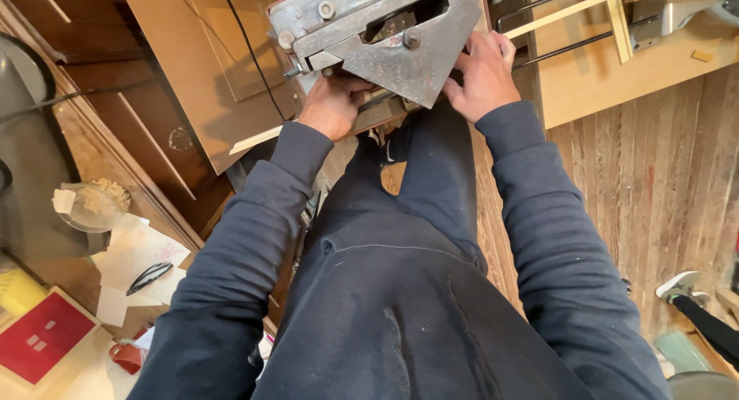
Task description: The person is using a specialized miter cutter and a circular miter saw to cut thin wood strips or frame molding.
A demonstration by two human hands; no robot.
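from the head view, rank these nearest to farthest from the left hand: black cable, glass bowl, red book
From the left hand:
1. Black cable, just up and left over the brown board.
2. Glass bowl, far left on the table.
3. Red book, bottom-left corner.

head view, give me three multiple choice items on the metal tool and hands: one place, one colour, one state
1. Where is the metal tool?
A. at the top of the view, ahead of the person
B. on the red book
C. beside the white shoe

2. What colour are the sleeves?
A. yellow
B. dark navy
C. white

3. How do the hands meet the tool?
A. both hang clear of it
B. only one touches it
C. both are on it

Answers:
1 A, it sits above the knees.
2 B, both arms show dark navy cloth.
3 C, the left hand grips beneath it and the right hand presses its side.
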